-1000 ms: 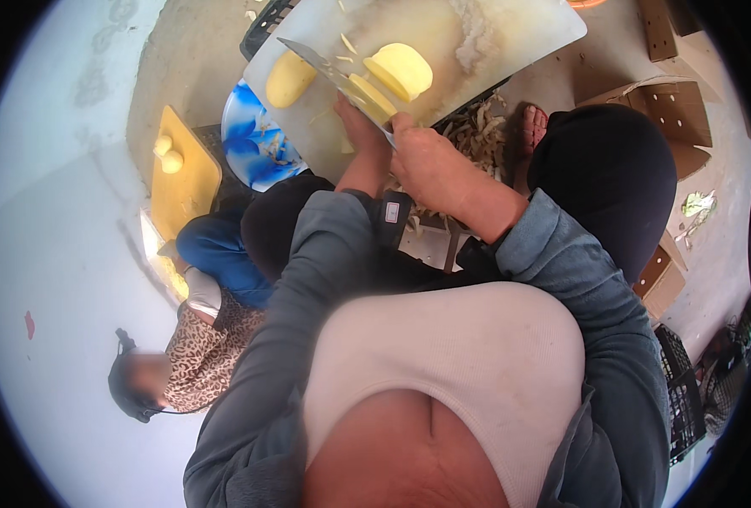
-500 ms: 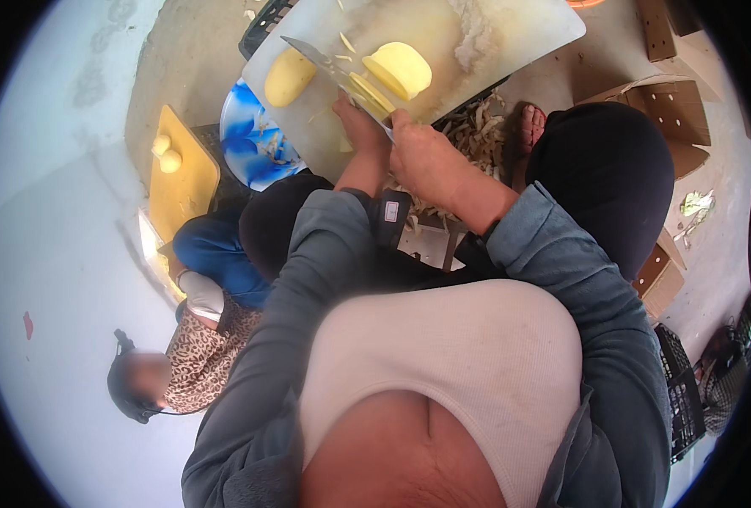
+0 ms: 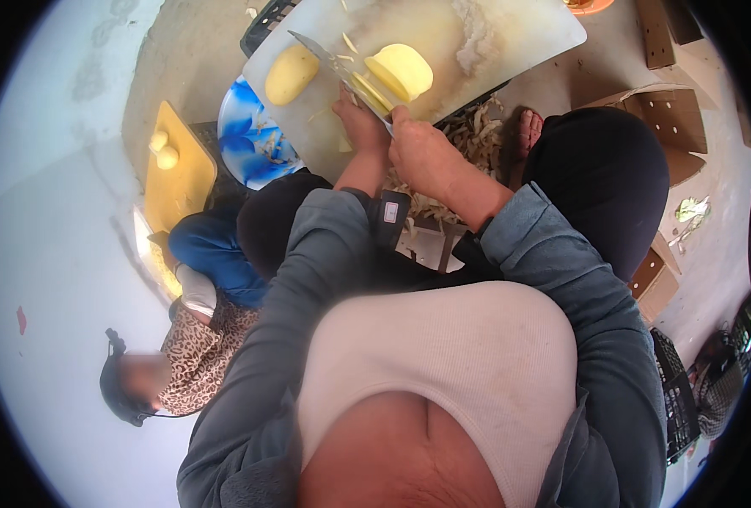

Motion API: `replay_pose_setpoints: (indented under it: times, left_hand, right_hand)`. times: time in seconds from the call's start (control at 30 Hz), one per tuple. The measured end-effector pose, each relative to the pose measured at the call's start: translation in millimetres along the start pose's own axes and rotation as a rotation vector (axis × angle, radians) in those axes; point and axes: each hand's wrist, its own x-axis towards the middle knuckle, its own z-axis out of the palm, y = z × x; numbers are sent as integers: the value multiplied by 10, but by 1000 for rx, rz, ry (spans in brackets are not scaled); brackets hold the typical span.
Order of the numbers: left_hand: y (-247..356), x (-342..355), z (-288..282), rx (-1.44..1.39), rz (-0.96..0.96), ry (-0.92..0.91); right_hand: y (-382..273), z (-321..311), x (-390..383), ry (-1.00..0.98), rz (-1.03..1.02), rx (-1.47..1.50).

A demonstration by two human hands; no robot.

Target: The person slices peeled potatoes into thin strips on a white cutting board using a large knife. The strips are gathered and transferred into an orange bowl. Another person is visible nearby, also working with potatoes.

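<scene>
My right hand (image 3: 426, 157) is closed round the handle of a kitchen knife (image 3: 314, 52), whose blade slants away to the far left over a white cutting board (image 3: 511, 63). Close against the blade's near side is my left hand (image 3: 363, 127), its fingers drawn together and partly hidden; what they hold cannot be made out. Just beyond the blade lie cut yellow potato slices (image 3: 374, 91), next to a large cut potato piece (image 3: 402, 71). A whole peeled potato (image 3: 291, 74) rests left of the blade. Thin slivers are scattered near the blade's far end.
A blue-and-white basin (image 3: 244, 144) with scraps stands left of the board. Peelings (image 3: 477, 135) are heaped below the board's right side. Another person (image 3: 214, 330) sits at left by a yellow board (image 3: 176, 182) holding round pale pieces. Cardboard boxes (image 3: 676, 127) stand at right.
The knife has shifted very slightly against the slices, and both hands stay almost where they were. The whole view has moved a little.
</scene>
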Motion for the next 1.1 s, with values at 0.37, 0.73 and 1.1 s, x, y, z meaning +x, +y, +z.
replay_pose_setpoints:
  times: [0.37,0.73,1.1]
  left_hand:
    - [559,-163,69,459,47,48]
    - [453,-51,-36,207,34,27]
    - [703,-146,-100,-250,-185,-23]
  right_hand:
    - [125,31,220,-25,57,-3]
    - [87,-77,255,-54,103,-20]
    - [125,-42,306,-39,58,-89]
